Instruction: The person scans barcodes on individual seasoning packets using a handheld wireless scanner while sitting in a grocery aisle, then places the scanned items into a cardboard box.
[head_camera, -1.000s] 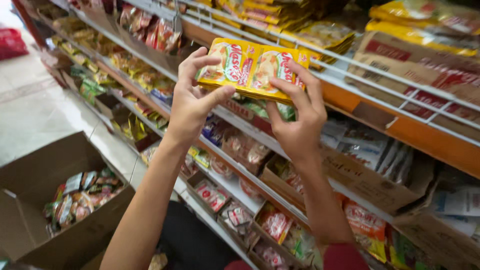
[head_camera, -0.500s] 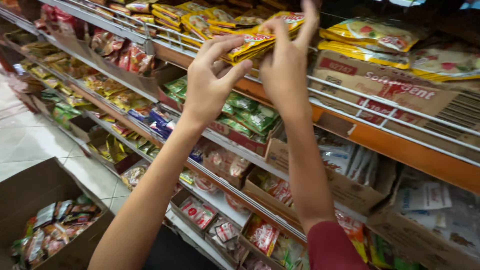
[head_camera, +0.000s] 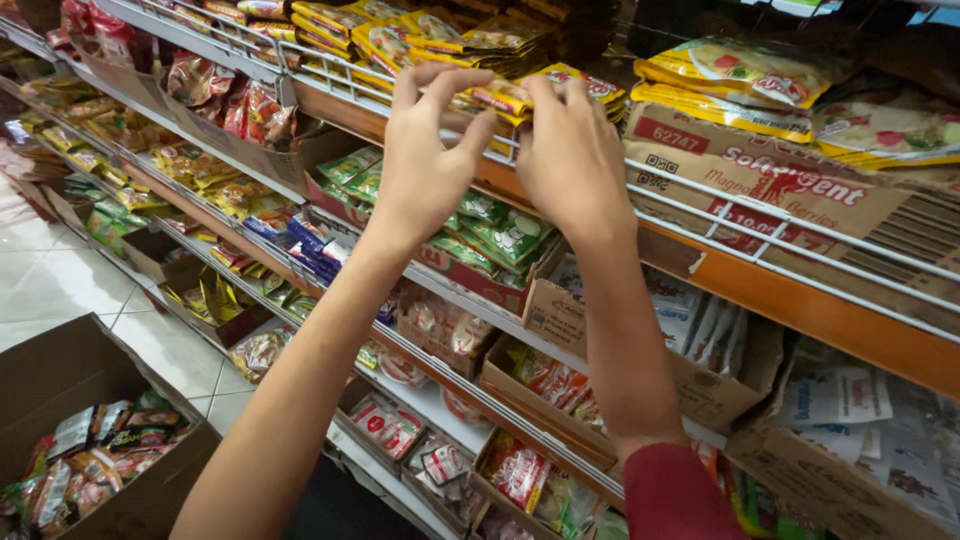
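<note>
A flat yellow snack packet lay at the front edge of the top shelf, just over its white wire rail, held level between both raised hands. The left hand pinched the packet's near end with curled fingertips, the thumb underneath. The right hand gripped the other end, fingers bent over the top; a dark red sleeve covered that forearm lower down. Behind the packet sat stacks of similar yellow packets. To the right on the same shelf stood a brown cardboard carton with larger yellow bags on top. Below, more tiered shelves ran off to the left, crowded with green pouches and red-and-white sachets in open cardboard trays. The floor was pale tile. At lower left an open cardboard box held loose mixed packets.
</note>
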